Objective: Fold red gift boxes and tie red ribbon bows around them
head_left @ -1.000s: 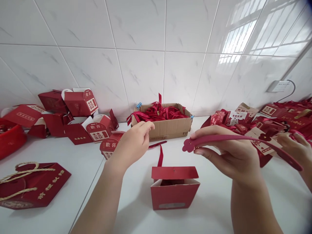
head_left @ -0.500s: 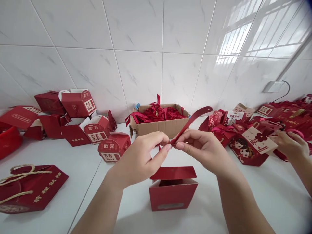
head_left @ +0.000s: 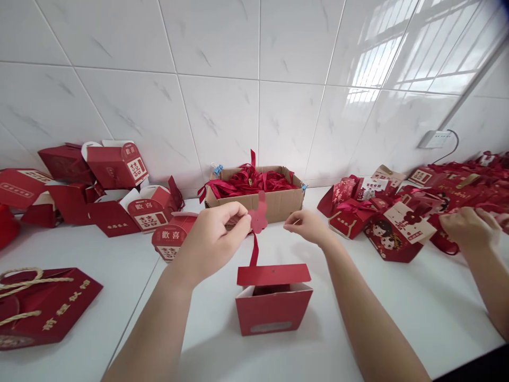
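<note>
The left hand pinches the flower-ended red strip, which stands roughly upright between the hands; below them, the partly open red box sits on the counter, long axis running left to right; the right hand, loosely curled, seemingly empty, hovers apart from the strip

The left hand is held in a pinch just left of centre, its forearm raised from the lower left, while the right hand, loosely curled, is reached in from the lower right.
</note>
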Available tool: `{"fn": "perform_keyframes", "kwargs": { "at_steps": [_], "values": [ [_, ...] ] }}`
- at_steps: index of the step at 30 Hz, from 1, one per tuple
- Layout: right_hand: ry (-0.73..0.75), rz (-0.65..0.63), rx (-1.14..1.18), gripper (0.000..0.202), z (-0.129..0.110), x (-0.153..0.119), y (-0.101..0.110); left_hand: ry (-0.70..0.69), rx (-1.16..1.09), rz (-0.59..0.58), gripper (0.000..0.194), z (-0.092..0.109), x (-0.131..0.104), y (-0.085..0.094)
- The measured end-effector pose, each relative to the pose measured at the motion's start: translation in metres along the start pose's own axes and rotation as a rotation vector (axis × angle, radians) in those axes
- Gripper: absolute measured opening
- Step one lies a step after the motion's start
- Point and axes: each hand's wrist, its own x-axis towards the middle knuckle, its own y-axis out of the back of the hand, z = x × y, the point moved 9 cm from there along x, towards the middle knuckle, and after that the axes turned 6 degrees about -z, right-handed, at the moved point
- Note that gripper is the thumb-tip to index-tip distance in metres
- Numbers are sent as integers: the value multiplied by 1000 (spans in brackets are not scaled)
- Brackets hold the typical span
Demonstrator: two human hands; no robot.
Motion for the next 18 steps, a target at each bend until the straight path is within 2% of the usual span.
{"fn": "perform_keyframes", "kwargs": {
  "at_steps": [2, 4, 6, 9, 13, 16, 18],
  "values": [
    [-73, -36, -67, 9, 26, 22, -19, 50, -32, -10, 22, -1, 1, 0],
    [-118, -102, -117, 15, 45, 35, -37, 70, -67, -23, 21, 0, 1, -2],
    [-135, -163, -145, 26, 58, 39, -50, 61, -100, -39, 21, 1, 2, -4],
    [-148, -216, -164, 31, 66, 38, -55, 40, -121, -66, 23, 1, 1, -8],
    [-163, -208, -172, 27, 61, 35, -46, 32, -102, -86, 24, 2, -1, -12],
    [-103, -161, -136, 23, 38, 21, -25, 9, -101, -107, 26, 7, -4, -14],
    [-13, -149, -76, 31, 17, 1, -11, 0, -116, -119, 26, 8, -5, -14]
  ]
}}
